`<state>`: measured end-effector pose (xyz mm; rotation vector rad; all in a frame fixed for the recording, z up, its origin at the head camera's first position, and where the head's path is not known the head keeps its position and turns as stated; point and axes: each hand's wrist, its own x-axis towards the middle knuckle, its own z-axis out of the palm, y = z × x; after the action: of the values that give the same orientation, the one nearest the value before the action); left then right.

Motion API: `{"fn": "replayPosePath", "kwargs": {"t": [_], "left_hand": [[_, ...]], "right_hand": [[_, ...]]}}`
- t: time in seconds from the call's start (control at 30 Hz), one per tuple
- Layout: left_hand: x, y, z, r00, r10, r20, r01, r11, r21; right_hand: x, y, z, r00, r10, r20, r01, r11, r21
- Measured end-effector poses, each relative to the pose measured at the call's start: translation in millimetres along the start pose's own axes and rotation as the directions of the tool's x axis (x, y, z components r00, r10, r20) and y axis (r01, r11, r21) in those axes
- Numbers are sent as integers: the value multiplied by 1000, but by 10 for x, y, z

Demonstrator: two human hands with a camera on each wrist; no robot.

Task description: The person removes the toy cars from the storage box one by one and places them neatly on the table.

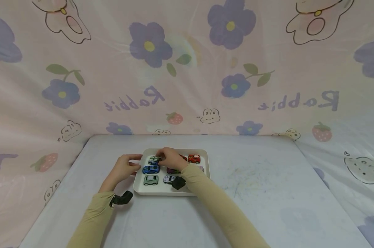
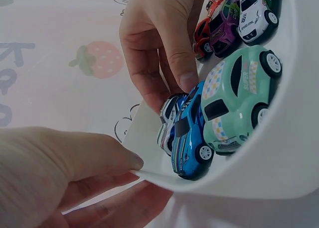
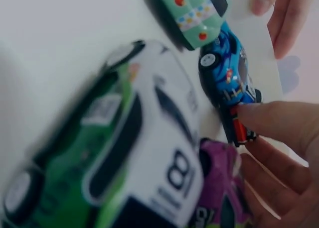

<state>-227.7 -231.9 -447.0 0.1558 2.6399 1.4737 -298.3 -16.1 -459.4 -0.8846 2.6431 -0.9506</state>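
A white tray point(image 1: 166, 194) holds several toy cars in rows. My right hand point(image 1: 171, 158) reaches over it and pinches the white striped toy car point(image 2: 167, 131) at the back left, between thumb and fingers. My left hand point(image 1: 122, 169) is at the tray's left edge; in the left wrist view its thumb lies on the rim, with the other fingers under the outside. Just in front of the striped car is a blue toy car point(image 1: 151, 169), then a mint green one point(image 1: 151, 180).
A white and green toy car point(image 3: 164, 123) and a purple one point(image 3: 224, 188) stand in the middle column, partly hidden by my right arm in the head view. A red toy car point(image 1: 194, 158) is at the back right. A patterned cloth point(image 1: 193, 69) hangs behind the white table point(image 1: 261, 193).
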Motion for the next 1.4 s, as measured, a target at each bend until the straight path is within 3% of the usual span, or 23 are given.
{"fn": "replayPosePath", "kwargs": {"t": [0.53, 0.8, 1.4], "left_hand": [[10, -25, 22, 1000, -12, 1, 12, 1000, 6], [5, -26, 18, 1000, -13, -9, 13, 1000, 10], [11, -36, 19, 1000, -15, -18, 16, 1000, 21]], "right_hand": [[-29, -11, -19, 999, 34, 5, -35, 999, 27], [-32, -17, -13, 1000, -12, -25, 12, 1000, -17], [-65, -24, -57, 999, 34, -21, -35, 999, -23]]}}
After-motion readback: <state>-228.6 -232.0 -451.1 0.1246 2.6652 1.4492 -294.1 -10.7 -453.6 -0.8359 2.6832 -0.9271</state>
